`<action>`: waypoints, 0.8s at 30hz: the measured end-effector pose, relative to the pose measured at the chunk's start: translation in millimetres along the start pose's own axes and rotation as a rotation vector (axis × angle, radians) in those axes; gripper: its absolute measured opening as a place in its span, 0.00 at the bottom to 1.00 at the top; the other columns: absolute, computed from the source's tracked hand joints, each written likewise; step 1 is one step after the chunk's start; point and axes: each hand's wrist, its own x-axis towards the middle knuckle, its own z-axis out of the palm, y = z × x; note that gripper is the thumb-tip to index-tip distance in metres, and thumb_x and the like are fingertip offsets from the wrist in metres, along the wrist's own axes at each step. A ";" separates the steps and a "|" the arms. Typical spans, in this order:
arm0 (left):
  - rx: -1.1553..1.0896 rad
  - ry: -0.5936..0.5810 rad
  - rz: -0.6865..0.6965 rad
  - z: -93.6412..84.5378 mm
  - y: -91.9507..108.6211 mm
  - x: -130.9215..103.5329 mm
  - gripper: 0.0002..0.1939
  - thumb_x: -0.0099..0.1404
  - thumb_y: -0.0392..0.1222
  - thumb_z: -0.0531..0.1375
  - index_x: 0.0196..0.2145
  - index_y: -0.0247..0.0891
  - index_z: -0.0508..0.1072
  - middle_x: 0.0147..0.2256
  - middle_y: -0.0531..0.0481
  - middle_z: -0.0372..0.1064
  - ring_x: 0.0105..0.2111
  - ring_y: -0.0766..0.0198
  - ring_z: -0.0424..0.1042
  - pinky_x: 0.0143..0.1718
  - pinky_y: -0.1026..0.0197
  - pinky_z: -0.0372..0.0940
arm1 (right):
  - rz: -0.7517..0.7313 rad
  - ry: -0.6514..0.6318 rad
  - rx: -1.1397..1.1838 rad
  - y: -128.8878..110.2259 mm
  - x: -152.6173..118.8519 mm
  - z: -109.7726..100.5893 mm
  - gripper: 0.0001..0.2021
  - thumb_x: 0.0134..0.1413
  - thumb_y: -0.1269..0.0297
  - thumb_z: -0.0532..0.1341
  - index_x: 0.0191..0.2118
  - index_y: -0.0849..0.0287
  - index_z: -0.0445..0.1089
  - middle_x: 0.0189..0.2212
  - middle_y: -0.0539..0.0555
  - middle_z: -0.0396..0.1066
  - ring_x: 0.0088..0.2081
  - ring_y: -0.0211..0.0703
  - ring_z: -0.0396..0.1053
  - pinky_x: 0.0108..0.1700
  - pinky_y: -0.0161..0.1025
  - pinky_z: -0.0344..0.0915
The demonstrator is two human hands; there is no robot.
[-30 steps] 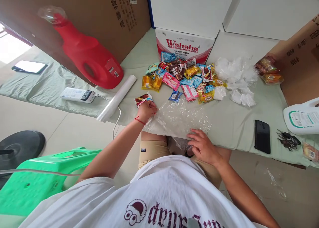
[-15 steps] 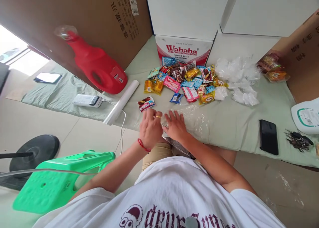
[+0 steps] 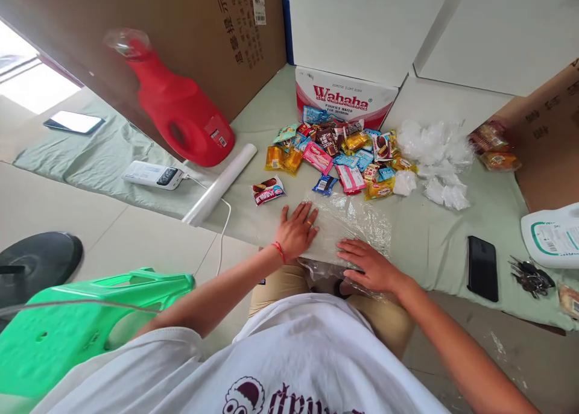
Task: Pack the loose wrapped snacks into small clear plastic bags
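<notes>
A sheet of clear plastic film [image 3: 357,218] lies over the front of the green cloth, its near edge hanging over my lap. My left hand [image 3: 297,230], with a ring and a red string bracelet, rests flat on the film's left part, fingers stretched out. On its right part lies my right hand [image 3: 367,262], fingers extended and holding nothing. A single wrapped snack cake [image 3: 268,190] sits just beyond my left hand. Farther back is a heap of wrapped snacks [image 3: 337,149] in pink, blue, yellow and brown packets.
Crumpled clear plastic [image 3: 434,155] lies right of the heap. A roll of film [image 3: 220,185], a power bank [image 3: 152,175] with cable and a red jug [image 3: 185,112] are at left. A black phone [image 3: 482,268] and keys [image 3: 532,276] lie at right. A green stool [image 3: 90,323] stands lower left.
My hands have moved apart. The left has opened from a curled shape and lies flat; the right has slid right and nearer to me. The film is spread wider, and the view has shifted slightly.
</notes>
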 end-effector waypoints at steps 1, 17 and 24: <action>0.010 0.006 0.000 2.3 5.2 -8.4 0.29 0.76 0.52 0.48 0.70 0.42 0.61 0.73 0.37 0.49 0.73 0.46 0.49 0.71 0.30 0.35 | 0.087 0.039 0.023 5.7 -1.0 -12.7 0.20 0.72 0.52 0.52 0.52 0.58 0.77 0.54 0.57 0.76 0.57 0.52 0.71 0.61 0.50 0.65; 0.013 0.043 0.055 -1.8 -4.5 -4.5 0.29 0.77 0.57 0.45 0.69 0.46 0.62 0.72 0.42 0.52 0.72 0.48 0.52 0.71 0.29 0.36 | 0.911 0.058 -0.578 76.9 161.8 -120.6 0.32 0.52 0.44 0.67 0.53 0.68 0.73 0.50 0.73 0.73 0.57 0.71 0.65 0.53 0.55 0.65; -0.032 0.055 0.065 -2.7 -6.6 -4.3 0.29 0.77 0.56 0.45 0.69 0.43 0.62 0.72 0.41 0.53 0.72 0.49 0.52 0.72 0.30 0.35 | 0.465 0.238 -0.351 88.6 216.5 -132.5 0.36 0.55 0.47 0.65 0.64 0.64 0.64 0.56 0.67 0.71 0.56 0.64 0.67 0.59 0.54 0.63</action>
